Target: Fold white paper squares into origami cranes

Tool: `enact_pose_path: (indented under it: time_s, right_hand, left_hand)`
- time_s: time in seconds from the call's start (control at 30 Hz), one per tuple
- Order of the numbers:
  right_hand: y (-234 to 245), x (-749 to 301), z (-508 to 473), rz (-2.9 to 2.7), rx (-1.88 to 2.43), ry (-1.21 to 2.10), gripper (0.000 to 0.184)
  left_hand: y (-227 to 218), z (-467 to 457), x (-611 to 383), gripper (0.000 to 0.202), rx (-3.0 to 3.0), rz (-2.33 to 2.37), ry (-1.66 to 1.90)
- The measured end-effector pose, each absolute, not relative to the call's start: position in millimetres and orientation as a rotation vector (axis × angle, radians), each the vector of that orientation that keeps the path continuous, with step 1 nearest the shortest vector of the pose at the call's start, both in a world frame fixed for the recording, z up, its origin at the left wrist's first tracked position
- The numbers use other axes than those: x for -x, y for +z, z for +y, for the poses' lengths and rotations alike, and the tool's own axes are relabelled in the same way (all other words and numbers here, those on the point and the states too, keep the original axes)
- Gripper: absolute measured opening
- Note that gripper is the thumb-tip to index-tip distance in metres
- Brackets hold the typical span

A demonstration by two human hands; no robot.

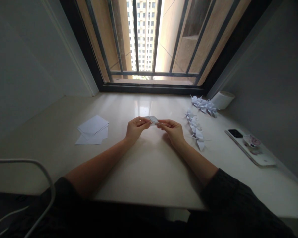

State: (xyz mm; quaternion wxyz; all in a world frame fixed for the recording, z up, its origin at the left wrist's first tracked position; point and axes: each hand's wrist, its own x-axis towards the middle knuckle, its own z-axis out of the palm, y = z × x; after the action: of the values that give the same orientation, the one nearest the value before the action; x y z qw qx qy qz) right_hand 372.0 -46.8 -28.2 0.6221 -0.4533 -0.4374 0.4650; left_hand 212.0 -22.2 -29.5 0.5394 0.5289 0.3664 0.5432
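Observation:
Between my two hands, a small piece of folded white paper (153,119) is held just above the pale sill top. My left hand (137,127) pinches its left side between thumb and fingers. On the other side, my right hand (172,129) grips the right edge in the same way. Parts of the paper are hidden behind the fingertips. To the left lie several flat white paper sheets (93,127), loosely stacked. Right of my right hand, folded paper cranes (194,127) stand in a row, and a further cluster of paper cranes (203,105) sits behind them.
A white paper roll (222,100) lies by the right wall. Nearer on the right is a phone (250,148) with a round grip on its back. A white cable (46,175) loops at lower left. A barred window (151,87) closes off the far side.

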Motion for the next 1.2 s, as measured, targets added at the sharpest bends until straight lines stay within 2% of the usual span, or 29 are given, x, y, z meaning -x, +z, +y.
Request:
enact_pose_path:
  time_s: [0.17, 0.4, 0.6, 1.0, 1.2]
  right_hand:
    - [-29.2, -374.2, -44.6, -0.998, 1.041, 1.094, 0.028]
    - [-30.3, -374.2, -42.1, -0.986, 0.990, 1.131, 0.027]
    - [-31.3, -372.9, -41.8, -0.998, 1.000, 1.145, 0.025]
    - [-32.0, -371.9, -43.7, -1.143, 1.041, 1.018, 0.042]
    - [-34.4, -373.6, -42.9, -1.227, 1.046, 1.076, 0.047]
  left_hand:
    - [-31.2, -21.9, -212.3, 0.028, -1.221, 0.860, 1.312]
    - [-30.4, -19.4, -213.9, 0.042, -1.207, 0.872, 1.329]
    - [-29.0, -19.1, -214.4, 0.042, -1.209, 0.901, 1.369]
    - [-26.6, -19.7, -215.6, 0.043, -1.253, 0.926, 1.399]
    - [-28.7, -18.0, -213.4, 0.042, -1.324, 0.877, 1.392]
